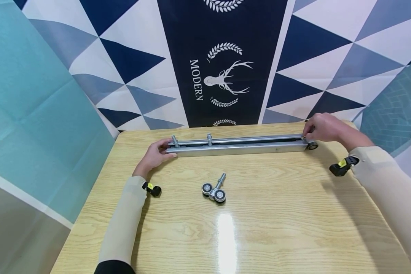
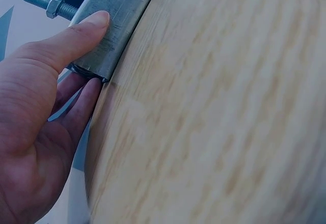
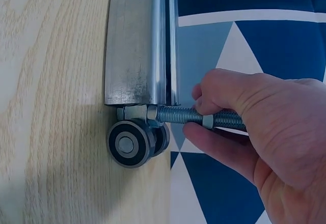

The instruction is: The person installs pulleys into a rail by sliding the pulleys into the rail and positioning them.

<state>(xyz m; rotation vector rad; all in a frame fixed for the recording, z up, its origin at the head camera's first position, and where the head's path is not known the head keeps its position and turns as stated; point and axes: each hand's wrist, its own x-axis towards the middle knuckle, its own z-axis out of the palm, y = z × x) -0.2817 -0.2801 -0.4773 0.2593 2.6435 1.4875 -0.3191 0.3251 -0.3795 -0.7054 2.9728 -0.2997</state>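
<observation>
A metal channel rail (image 1: 239, 149) lies across the back of the table, its slot facing up. My left hand (image 1: 154, 156) grips the rail's left end; in the left wrist view the thumb presses its side and the fingers curl at the end. Two bolts with nuts (image 1: 175, 140) stick up from the slot near that end. At the right end, my right hand (image 1: 323, 127) pinches the threaded bolt (image 3: 178, 114) of a roller hanger. Its visible wheels (image 3: 127, 143) sit just outside the rail's mouth, with part of the hanger right at the opening.
Another roller hanger (image 1: 216, 192), with black-rimmed wheels and a bolt, lies on the wooden table (image 1: 277, 213) in front of the rail. A patterned cloth wall (image 1: 222, 110) stands right behind the table's back edge.
</observation>
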